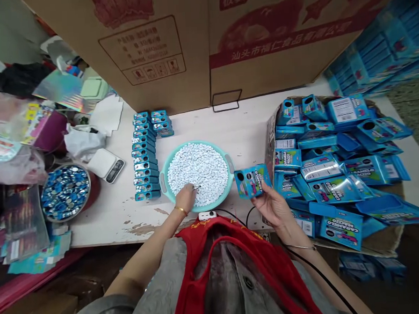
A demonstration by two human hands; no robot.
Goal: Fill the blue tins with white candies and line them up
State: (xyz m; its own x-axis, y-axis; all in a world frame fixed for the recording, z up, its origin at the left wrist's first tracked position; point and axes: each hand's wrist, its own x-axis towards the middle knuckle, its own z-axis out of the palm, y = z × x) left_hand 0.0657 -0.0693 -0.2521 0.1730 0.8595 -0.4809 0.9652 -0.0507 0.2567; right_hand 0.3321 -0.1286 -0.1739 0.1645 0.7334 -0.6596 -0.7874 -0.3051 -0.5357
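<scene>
My left hand (186, 198) reaches into the near-left part of a turquoise basin (164, 183) full of small white candies (203, 164). Its fingers are closed among the candies. Something small and dark shows at the fingertips, too small to name. To the right of the basin, my right hand (273, 207) grips a small blue candy box (251, 182) by its lower right part, printed side facing up. Left of the basin stands a row of small blue boxes (146, 167), with a shorter second row (162, 123) behind it.
A carton (270, 139) heaped with blue boxes (332, 188) stands on the right. Large cardboard boxes (192, 90) wall off the back, with a wire stand (227, 108) before them. Leftward are a white scale (106, 165), a bowl (92, 191) of blue gems and plastic bags (16, 162).
</scene>
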